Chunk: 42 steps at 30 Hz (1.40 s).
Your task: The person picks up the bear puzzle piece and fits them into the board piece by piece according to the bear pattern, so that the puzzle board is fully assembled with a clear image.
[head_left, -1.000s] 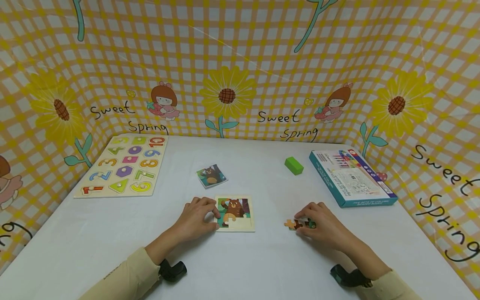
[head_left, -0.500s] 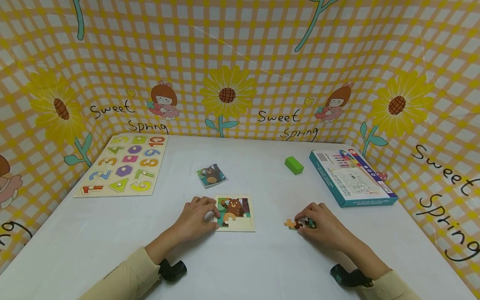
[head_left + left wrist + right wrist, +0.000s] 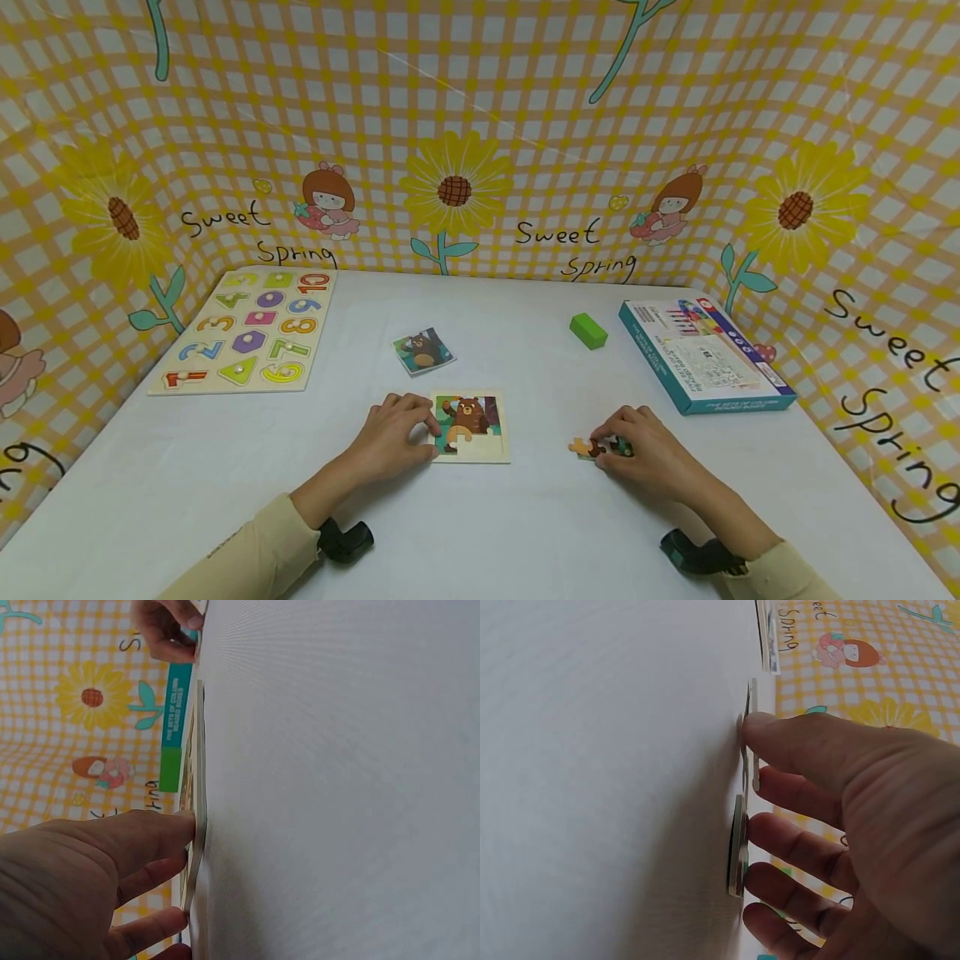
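Observation:
A square wooden bear puzzle board (image 3: 483,454) lies in front of me, its lower right part showing bare wood. My left hand (image 3: 392,433) rests on its left edge, thumb at the near left corner and fingers spread along the side. To the right, my right hand (image 3: 637,446) pinches a dark brown puzzle piece (image 3: 597,448) between thumb and index finger, close over the table. Beside that piece sits a tan puzzle piece (image 3: 578,447); a green puzzle piece (image 3: 622,447) is partly hidden under the right hand. In the right wrist view, a thick puzzle piece (image 3: 737,847) lies below the other fingertips.
Behind the board lies a bear picture card (image 3: 423,351). A number-and-shape board (image 3: 255,333) is at the back left. A green block (image 3: 588,331) and a flat teal-sided box (image 3: 705,354) are at the back right. Patterned cloth (image 3: 453,100) surrounds the white table.
Almost nothing differs. My right fingers have shifted very slightly at the brown puzzle piece, while the left hand and the board have stayed in place.

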Available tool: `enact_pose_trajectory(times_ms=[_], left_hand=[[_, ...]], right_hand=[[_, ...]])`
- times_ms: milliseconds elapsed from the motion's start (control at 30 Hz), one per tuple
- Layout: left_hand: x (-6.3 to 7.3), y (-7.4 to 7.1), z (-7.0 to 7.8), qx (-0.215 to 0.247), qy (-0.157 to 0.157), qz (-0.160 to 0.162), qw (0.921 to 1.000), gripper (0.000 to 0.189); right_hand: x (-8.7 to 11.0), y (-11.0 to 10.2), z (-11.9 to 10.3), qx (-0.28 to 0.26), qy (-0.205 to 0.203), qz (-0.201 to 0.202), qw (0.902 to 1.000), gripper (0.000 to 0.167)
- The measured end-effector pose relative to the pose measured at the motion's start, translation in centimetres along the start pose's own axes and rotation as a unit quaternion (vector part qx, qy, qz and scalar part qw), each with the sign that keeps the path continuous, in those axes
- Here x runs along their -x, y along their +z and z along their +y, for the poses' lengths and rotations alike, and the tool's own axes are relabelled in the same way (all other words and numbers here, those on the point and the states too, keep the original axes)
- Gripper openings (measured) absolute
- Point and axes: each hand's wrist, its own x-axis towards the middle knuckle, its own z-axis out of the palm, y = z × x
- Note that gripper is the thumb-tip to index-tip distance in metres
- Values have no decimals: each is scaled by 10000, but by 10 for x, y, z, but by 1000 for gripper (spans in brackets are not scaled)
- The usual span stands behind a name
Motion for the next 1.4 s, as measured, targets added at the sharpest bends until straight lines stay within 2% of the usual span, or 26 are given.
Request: enact_pose_trajectory(times_ms=[267,733,967,1400], left_hand=[[0,0,0,9,8,-21,10000,14],[0,0,0,7,-24,-62,10000,13],[0,0,1,12,-34,-60,10000,14],[0,0,-1,-9,-3,-49,10000,14]], right_hand=[[-2,-2,-6,-115,-142,93,9998,25],[-17,3,-37,-255,-261,11,9993,22],[-29,11,-55,-205,-619,77,9978,22],[-49,28,-87,-77,-1012,108,9948,22]])
